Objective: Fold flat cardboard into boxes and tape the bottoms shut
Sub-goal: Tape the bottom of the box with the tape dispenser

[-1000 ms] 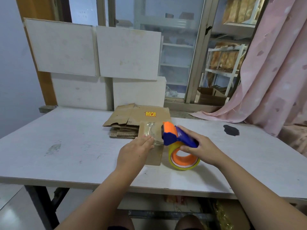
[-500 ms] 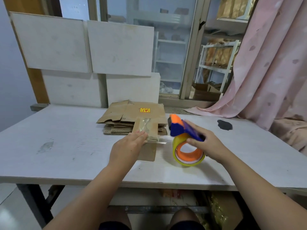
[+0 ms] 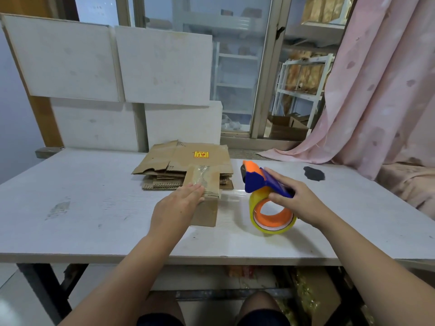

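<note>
A small folded cardboard box [image 3: 205, 208] stands on the white table [image 3: 94, 208], its top taped over. My left hand [image 3: 179, 205] lies flat on its left side with straight fingers. My right hand [image 3: 294, 201] grips the blue and orange tape dispenser [image 3: 266, 184] with its yellow tape roll [image 3: 273, 220], to the right of the box. A clear strip of tape [image 3: 231, 196] runs from the box's top edge to the dispenser. Behind the box lies a stack of flat cardboard [image 3: 186, 165] with a yellow label.
White panels [image 3: 162, 67] lean against the wall behind the table. A dark stain [image 3: 314, 173] marks the table at the right. A pink curtain [image 3: 381, 90] hangs at the right. My knees show under the table's front edge.
My right hand has pulled the dispenser to the right, away from the box, drawing tape out. My left hand has stayed on the box.
</note>
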Demonstrator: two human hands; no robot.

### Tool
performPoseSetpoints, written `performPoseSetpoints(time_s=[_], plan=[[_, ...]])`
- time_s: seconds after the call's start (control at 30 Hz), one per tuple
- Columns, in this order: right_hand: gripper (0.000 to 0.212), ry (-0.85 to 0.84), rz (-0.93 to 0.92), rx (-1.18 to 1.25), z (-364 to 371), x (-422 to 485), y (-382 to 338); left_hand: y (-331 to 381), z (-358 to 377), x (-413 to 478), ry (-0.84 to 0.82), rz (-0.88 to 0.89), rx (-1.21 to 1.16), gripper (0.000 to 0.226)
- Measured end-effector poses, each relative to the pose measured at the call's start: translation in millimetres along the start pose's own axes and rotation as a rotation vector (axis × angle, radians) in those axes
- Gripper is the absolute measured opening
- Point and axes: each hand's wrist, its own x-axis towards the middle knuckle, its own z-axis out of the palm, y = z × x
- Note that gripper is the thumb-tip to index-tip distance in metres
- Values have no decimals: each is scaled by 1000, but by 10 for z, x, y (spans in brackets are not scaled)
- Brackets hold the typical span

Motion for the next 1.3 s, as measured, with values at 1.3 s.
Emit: performPoseSetpoints(time_s=[1.3], plan=[[60, -386, -85, -841, -2, 391, -728, 242, -158, 116, -309, 96, 182, 65]])
